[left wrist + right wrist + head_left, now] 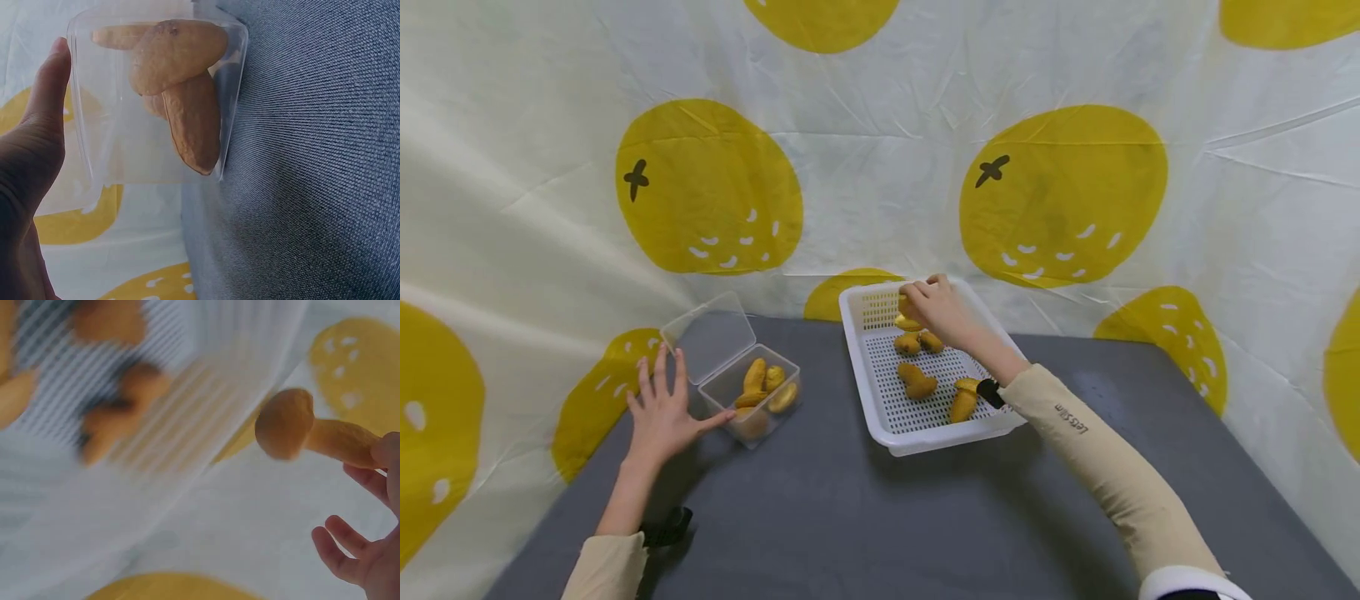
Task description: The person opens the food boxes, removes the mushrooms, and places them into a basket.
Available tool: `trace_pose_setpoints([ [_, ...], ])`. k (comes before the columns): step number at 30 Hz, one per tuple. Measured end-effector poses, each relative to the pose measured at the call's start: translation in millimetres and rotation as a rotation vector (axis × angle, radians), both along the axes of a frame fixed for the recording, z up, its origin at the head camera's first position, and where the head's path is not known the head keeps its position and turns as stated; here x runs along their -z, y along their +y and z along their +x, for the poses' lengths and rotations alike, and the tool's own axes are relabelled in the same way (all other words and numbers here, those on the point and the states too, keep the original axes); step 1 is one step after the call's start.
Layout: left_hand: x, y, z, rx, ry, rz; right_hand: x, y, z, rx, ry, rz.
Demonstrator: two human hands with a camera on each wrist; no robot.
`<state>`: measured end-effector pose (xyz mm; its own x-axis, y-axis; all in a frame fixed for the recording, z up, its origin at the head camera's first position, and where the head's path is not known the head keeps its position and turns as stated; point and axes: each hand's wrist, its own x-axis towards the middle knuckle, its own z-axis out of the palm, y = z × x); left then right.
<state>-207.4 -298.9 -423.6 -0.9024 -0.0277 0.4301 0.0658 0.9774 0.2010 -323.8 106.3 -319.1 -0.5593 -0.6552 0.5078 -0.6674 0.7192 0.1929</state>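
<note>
Right hand (934, 310) is pinching a little yellow mushroom (294, 430) by its stem, just above the far end of the white basket (880, 433). It looks light and a bit squashy, so the stem seems the easy place to grip. Left hand (662, 408) is spread flat, thumb touching the clear box (758, 392) that already holds a few. More lie loose in the basket on the grey table (865, 517).

- Beige long sleeves cover both arms.
- Right sleeve (1105, 467) carries small dark lettering.
- A black wrist strap (666, 527) sits at the left cuff.
- Both hands are bare.
</note>
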Motion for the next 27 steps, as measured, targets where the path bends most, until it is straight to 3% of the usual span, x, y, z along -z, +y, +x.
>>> trace_pose_setpoints([
  [4, -1.3, -3, 1.1, -0.009, -0.024, 0.007, 5.1, 19, -12.5, 0.116, -0.061, 0.043],
  [8, -2.7, -2, -0.1, -0.009, -0.025, 0.009, 3.0, 9, -13.8, 0.085, -0.136, 0.008],
  [13, -2.6, 1, -2.1, 0.0, -0.011, 0.006, -5.9, -46, 1.2, -0.056, -0.22, 0.006],
  [18, -1.0, 3, -3.4, -0.004, -0.01, 0.003, 0.7, -109, 14.6, -0.19, -0.198, 0.138],
  [23, -0.6, 3, -2.7, -0.023, -0.009, -0.002, 12.2, -158, 23.7, -0.171, -0.27, 0.324],
  [27, -1.9, 2, -2.1, -0.034, -0.014, -0.01, 20.5, -181, 22.7, -0.116, -0.256, 0.426],
])
